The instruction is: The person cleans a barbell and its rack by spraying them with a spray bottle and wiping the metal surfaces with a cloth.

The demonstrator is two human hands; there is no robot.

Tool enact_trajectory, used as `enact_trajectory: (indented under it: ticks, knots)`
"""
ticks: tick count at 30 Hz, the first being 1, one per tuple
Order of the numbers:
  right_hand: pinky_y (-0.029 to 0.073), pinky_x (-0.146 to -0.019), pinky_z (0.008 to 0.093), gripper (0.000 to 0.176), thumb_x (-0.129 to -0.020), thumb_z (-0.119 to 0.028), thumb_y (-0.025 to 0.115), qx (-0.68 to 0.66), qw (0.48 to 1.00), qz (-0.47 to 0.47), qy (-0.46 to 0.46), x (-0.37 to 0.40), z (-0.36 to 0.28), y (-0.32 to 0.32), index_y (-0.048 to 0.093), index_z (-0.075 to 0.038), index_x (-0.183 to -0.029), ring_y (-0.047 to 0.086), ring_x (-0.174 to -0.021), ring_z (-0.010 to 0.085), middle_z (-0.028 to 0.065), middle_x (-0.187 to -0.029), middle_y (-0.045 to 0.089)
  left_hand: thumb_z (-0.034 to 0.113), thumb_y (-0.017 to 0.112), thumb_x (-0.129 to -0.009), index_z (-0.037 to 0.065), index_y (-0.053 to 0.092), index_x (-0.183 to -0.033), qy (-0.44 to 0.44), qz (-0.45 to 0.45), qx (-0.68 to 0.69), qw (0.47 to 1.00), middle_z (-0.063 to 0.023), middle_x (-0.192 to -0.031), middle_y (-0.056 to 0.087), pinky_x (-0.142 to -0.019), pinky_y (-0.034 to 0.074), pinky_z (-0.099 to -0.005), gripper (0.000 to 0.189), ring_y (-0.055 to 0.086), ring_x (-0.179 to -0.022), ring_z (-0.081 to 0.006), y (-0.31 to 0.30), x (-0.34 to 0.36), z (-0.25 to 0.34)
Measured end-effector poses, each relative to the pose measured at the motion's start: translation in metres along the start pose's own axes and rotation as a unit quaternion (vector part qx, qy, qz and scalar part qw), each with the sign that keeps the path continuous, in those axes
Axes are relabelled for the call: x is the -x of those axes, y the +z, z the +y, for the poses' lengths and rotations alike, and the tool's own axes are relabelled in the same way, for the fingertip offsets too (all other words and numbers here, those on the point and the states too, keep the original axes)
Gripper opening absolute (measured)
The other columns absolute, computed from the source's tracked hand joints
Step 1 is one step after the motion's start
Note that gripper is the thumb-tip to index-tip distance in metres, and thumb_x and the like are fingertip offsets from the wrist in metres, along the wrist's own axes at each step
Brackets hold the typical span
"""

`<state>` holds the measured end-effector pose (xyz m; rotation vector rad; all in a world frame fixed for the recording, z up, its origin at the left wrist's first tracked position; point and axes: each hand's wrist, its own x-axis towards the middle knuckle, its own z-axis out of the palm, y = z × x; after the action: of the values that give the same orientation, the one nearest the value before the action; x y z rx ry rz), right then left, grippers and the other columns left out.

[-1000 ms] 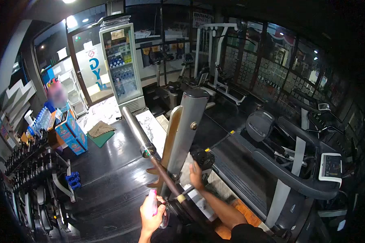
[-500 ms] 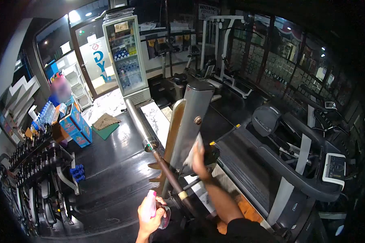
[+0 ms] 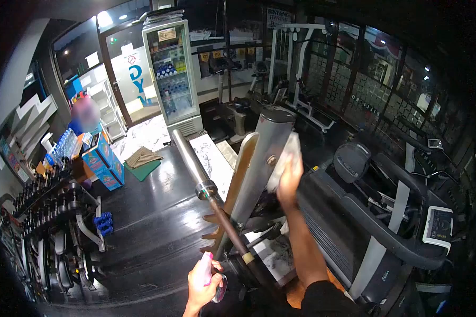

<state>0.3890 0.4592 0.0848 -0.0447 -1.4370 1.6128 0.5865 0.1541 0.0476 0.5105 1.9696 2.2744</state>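
Indoors, a black treadmill fills the right side of the view. Nearer the centre stands a grey upright post. Beside it a barbell runs diagonally, its silver sleeve pointing away. Both hands are apart: the right hand, slightly blurred, holds a pale cloth at the post's right side; the left hand, lower down, is wrapped around a pink-topped bottle.

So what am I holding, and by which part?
Your left hand grips a spray bottle near its top. Your right hand holds a white cloth; exactly where is too blurred.
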Motion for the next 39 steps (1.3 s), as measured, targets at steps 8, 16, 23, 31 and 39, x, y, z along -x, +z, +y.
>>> enact_trajectory:
  ticks: [8,16,23,31,39]
  knots:
    - [0.037,-0.106,0.0413,0.066,-0.067,0.018,0.041,0.305,0.902,-0.074,-0.296,0.009,-0.089,0.027,0.055,-0.003,-0.127,0.041,-0.129,0.0375,0.0277,-0.133,0.046,0.013,0.066,-0.087,-0.006,0.05,-0.118,0.015,-0.005,-0.003,1.0,-0.0094,-0.09,0.06,-0.054,0.05,-0.0245,0.039,0.058,-0.061,-0.0103,-0.004,-0.004,-0.002]
    - [0.038,-0.104,0.0421,0.058,-0.077,0.012,0.045,0.389,0.855,-0.228,-0.258,0.062,-0.093,0.036,0.048,-0.002,-0.133,0.041,-0.127,0.0408,0.0301,-0.13,0.046,0.01,0.067,-0.087,-0.005,0.052,-0.111,-0.011,-0.013,0.008,1.0,-0.0081,-0.086,0.06,-0.054,0.049,-0.0245,0.032,0.058,-0.059,-0.0104,-0.002,-0.016,0.003]
    - [0.043,-0.099,0.0382,0.059,-0.074,0.016,0.045,0.237,0.92,-0.289,-0.117,0.136,-0.038,0.02,0.051,-0.002,-0.13,0.049,-0.12,0.0392,0.0307,-0.127,0.048,0.014,0.068,-0.086,-0.005,0.053,-0.107,-0.001,0.006,0.004,1.0,-0.008,-0.086,0.06,-0.053,0.049,-0.0243,0.032,0.058,-0.058,-0.0103,-0.001,-0.017,0.003]
    - [0.048,-0.089,0.0331,0.03,-0.089,-0.01,0.057,0.185,0.871,-0.45,0.075,0.103,0.001,-0.031,0.058,0.002,-0.117,0.063,-0.104,0.0246,0.0188,-0.11,0.065,0.014,0.068,-0.087,-0.005,0.053,-0.107,0.013,-0.013,0.003,1.0,-0.0086,-0.086,0.06,-0.053,0.049,-0.0241,0.031,0.057,-0.058,-0.0103,0.006,-0.016,0.007]
    - [0.04,-0.103,0.0413,0.054,-0.072,0.009,0.054,0.312,0.872,-0.158,-0.342,0.039,-0.095,0.029,0.062,-0.012,-0.121,0.051,-0.122,0.0323,0.0191,-0.129,0.054,0.013,0.066,-0.088,-0.006,0.05,-0.115,0.032,0.014,0.033,0.999,-0.0095,-0.09,0.059,-0.053,0.049,-0.0245,0.037,0.057,-0.06,-0.011,0.012,-0.019,-0.004]
